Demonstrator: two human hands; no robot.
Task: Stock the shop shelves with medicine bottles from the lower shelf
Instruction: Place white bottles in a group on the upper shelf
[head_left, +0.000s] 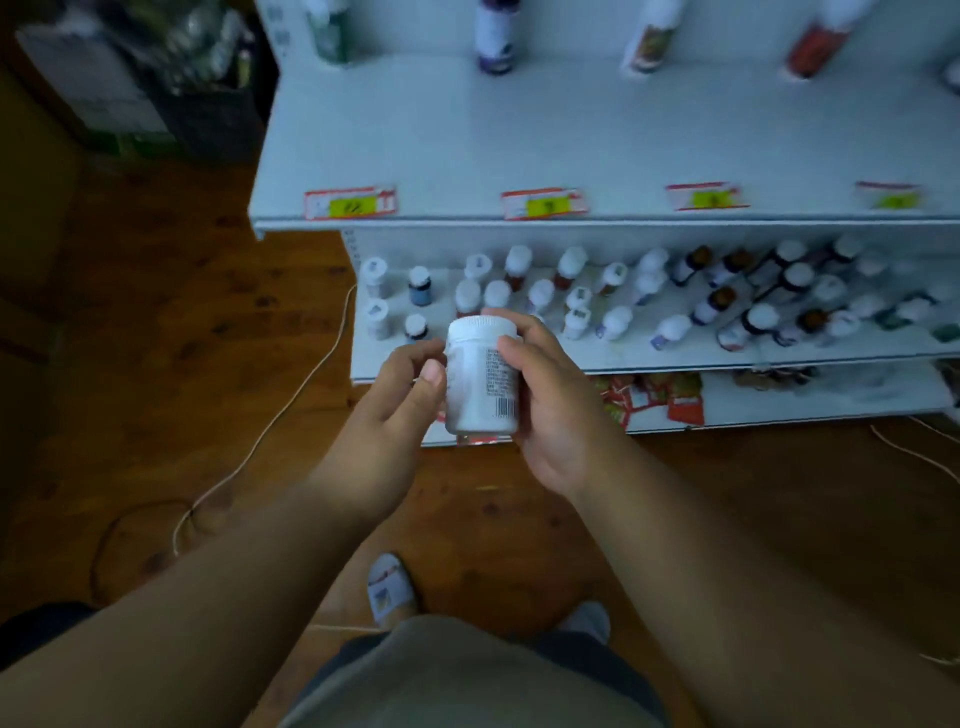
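We hold 1 white bottle (482, 376) upright between both hands in front of the shelves: our right hand (550, 400) curls around its right side, and our left hand (400, 384) pinches its left side with thumb and fingers. Beyond it, the lower shelf (675, 353) carries many small capped bottles (613, 291), and the upper shelf (571, 140) has 4 price tags (350, 202) along its front edge.
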